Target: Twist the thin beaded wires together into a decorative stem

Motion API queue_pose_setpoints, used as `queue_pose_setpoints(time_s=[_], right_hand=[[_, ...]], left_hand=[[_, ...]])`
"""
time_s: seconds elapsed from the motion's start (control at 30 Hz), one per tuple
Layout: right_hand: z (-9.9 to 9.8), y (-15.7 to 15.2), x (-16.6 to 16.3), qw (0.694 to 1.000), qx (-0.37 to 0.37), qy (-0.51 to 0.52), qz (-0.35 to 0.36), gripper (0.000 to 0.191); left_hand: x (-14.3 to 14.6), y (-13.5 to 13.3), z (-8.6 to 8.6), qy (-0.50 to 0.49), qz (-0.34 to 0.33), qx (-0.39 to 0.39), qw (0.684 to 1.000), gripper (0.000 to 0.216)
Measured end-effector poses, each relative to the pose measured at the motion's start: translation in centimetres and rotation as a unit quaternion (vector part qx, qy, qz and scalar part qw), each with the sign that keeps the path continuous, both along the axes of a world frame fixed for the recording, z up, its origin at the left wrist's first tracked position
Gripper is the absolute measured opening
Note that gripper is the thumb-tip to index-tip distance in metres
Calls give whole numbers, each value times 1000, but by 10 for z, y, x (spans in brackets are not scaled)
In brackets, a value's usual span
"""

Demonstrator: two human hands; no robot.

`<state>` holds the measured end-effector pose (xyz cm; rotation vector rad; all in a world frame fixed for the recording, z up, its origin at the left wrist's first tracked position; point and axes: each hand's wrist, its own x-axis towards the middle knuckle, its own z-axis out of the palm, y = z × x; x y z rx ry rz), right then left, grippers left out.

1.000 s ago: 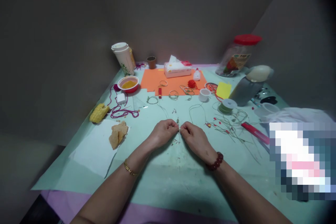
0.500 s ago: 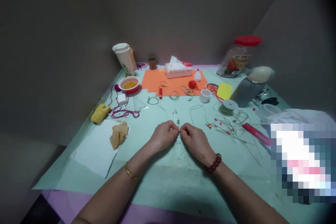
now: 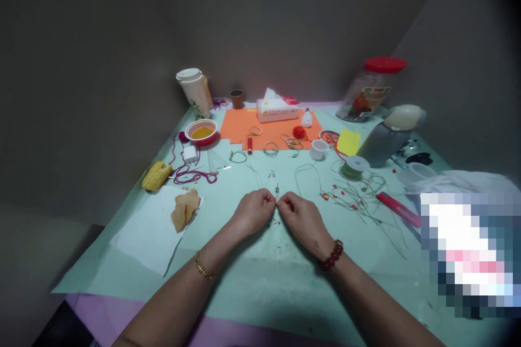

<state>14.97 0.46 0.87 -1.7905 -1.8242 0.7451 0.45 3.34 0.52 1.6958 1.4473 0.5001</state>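
My left hand [image 3: 253,212] and my right hand [image 3: 304,221] meet fingertip to fingertip above the middle of the table. Both are closed in a pinch; what lies between the fingers is too small to make out. Just beyond the fingertips is a tiny greenish piece [image 3: 277,188]. Small dark and pale bits [image 3: 275,222] are scattered on the green table cover [image 3: 244,276] below and beyond the hands. Thin green cord [image 3: 308,167] loops past my right hand, near a small red-and-yellow piece [image 3: 324,197].
To the right lie cut green cords, a spool [image 3: 354,167] and a red-pink tool [image 3: 398,209]. At the left are corn [image 3: 157,175], a brown flat piece [image 3: 185,210] on white paper and purple cord [image 3: 195,175]. Behind stand a bowl [image 3: 202,132], tissue pack [image 3: 277,113] and red-lidded jar [image 3: 368,92].
The fingertips of both hands have come slightly closer together. Otherwise the hands keep their pinch, and the whole view has shifted by only a few pixels.
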Motion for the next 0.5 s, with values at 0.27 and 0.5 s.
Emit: queue_pose_setpoints(time_s=[0.27,0.5], right_hand=[[1,-1,-7,997,2,-78,-6,22],[-3,-2,-5,997,7,-73,4,23]], left_hand=[[0,-2,4,38,-41,43,998,20],[-4,-2,10,58,-51,37,996,20]])
